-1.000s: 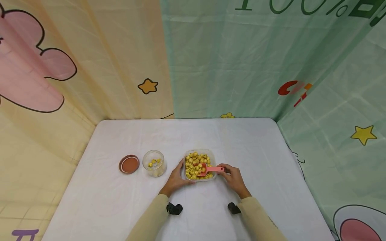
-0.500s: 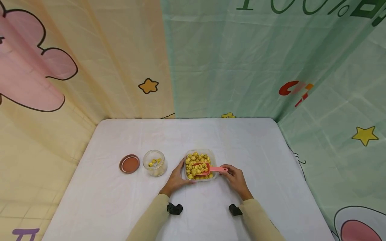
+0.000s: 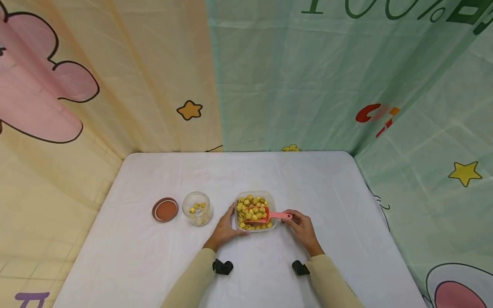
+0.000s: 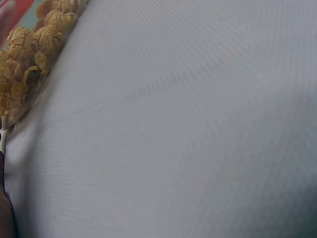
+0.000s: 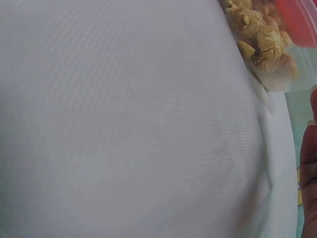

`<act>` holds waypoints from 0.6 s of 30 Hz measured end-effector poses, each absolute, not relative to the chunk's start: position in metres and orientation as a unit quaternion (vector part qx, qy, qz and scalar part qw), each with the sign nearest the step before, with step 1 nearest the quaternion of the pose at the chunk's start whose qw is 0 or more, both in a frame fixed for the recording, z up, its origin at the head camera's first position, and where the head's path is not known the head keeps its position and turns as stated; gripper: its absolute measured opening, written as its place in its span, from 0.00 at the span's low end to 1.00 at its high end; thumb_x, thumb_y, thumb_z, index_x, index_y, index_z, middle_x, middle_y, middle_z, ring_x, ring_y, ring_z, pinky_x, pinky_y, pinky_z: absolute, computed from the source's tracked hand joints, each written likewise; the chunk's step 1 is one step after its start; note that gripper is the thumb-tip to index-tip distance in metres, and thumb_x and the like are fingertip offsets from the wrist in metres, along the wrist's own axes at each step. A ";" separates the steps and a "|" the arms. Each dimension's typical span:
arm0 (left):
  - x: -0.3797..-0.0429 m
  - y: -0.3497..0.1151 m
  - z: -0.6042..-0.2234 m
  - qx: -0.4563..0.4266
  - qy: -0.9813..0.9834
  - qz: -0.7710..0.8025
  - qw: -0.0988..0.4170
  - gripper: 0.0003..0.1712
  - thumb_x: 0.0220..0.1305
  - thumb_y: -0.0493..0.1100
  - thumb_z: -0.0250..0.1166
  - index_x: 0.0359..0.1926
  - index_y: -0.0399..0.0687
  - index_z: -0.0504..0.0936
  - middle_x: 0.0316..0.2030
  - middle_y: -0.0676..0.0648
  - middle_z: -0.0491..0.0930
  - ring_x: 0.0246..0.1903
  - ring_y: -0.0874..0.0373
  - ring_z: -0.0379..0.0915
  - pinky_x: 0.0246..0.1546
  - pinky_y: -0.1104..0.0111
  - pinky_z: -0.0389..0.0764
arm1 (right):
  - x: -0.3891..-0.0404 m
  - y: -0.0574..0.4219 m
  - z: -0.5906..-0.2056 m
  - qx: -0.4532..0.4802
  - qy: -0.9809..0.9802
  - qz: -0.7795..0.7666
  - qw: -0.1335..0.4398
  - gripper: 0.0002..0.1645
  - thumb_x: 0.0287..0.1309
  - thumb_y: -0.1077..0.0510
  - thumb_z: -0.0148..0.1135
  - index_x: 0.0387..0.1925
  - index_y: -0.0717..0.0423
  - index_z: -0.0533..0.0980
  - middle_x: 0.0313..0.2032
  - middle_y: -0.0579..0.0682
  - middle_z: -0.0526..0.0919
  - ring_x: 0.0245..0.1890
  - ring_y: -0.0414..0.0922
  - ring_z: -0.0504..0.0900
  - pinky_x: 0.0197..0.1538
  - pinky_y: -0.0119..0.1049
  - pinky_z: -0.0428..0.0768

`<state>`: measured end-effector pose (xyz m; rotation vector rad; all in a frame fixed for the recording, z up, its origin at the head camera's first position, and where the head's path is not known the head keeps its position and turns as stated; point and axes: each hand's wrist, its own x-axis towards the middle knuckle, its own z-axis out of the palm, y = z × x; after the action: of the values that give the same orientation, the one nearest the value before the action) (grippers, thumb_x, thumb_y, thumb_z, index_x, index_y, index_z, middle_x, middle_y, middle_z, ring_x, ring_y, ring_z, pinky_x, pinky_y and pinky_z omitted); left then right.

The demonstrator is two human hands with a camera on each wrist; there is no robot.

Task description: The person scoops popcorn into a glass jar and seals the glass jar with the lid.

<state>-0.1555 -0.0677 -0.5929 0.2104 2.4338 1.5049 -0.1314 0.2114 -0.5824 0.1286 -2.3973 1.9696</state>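
Note:
A clear plastic container (image 3: 274, 201) full of yellow popcorn (image 3: 248, 199) stands on the table in the head view. My left hand (image 3: 224, 230) grips its near left corner, thumb along the front wall and fingers along the left side. With the fingertips of my right hand (image 3: 302, 231) I pinch the handle of a pink scoop (image 3: 278, 215). The scoop's bowl lies over the popcorn inside the container, with several pieces in it. Popcorn (image 4: 22, 47) shows at the left wrist view's upper left edge. In the right wrist view the scoop (image 5: 301, 20) appears above the popcorn (image 5: 262, 34).
Left of the container stands a clear round jar (image 3: 206, 217), open, with a few popcorn pieces inside. A brown round lid (image 3: 165, 210) lies beside the jar. White cloth covers the table (image 3: 308, 179), and printed curtains (image 3: 269, 85) hang behind and at both sides.
My right hand has drawn the scoop slightly to the right, and the popcorn in its bowl has heaped up. My left hand and the container have stayed in place.

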 end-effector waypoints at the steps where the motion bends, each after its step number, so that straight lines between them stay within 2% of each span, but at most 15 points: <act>1: -0.156 -0.068 -0.594 0.071 0.841 0.519 0.137 0.69 0.39 0.47 0.82 0.75 0.41 0.47 0.72 0.36 0.54 0.71 0.40 0.47 0.70 0.49 0.54 | -0.131 0.211 -0.581 0.038 -0.771 0.636 0.016 0.14 0.61 0.66 0.60 0.47 0.71 0.77 0.38 0.62 0.83 0.37 0.49 0.83 0.43 0.28 0.82; 7: -0.156 -0.069 -0.596 0.073 0.840 0.520 0.137 0.69 0.39 0.49 0.82 0.75 0.43 0.47 0.72 0.37 0.54 0.71 0.39 0.47 0.69 0.47 0.54 | -0.129 0.209 -0.576 0.020 -0.768 0.640 0.011 0.14 0.61 0.63 0.62 0.46 0.68 0.78 0.37 0.58 0.83 0.36 0.41 0.82 0.45 0.27 0.82; 11: -0.155 -0.069 -0.595 0.070 0.836 0.526 0.141 0.69 0.39 0.50 0.82 0.75 0.43 0.47 0.72 0.37 0.54 0.71 0.39 0.46 0.69 0.46 0.53 | -0.129 0.209 -0.576 0.024 -0.770 0.638 0.020 0.14 0.61 0.62 0.63 0.46 0.67 0.78 0.38 0.60 0.83 0.36 0.41 0.82 0.45 0.28 0.82; 18: -0.155 -0.070 -0.591 0.068 0.844 0.510 0.149 0.71 0.37 0.52 0.82 0.76 0.46 0.46 0.73 0.39 0.53 0.72 0.39 0.45 0.70 0.46 0.53 | -0.129 0.210 -0.578 0.019 -0.768 0.640 0.023 0.14 0.60 0.62 0.63 0.45 0.67 0.78 0.36 0.59 0.83 0.35 0.40 0.82 0.45 0.25 0.81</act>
<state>-0.1553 -0.0701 -0.5915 0.1961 2.4272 1.4658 -0.1294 0.2100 -0.5780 0.0593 -2.3781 1.9799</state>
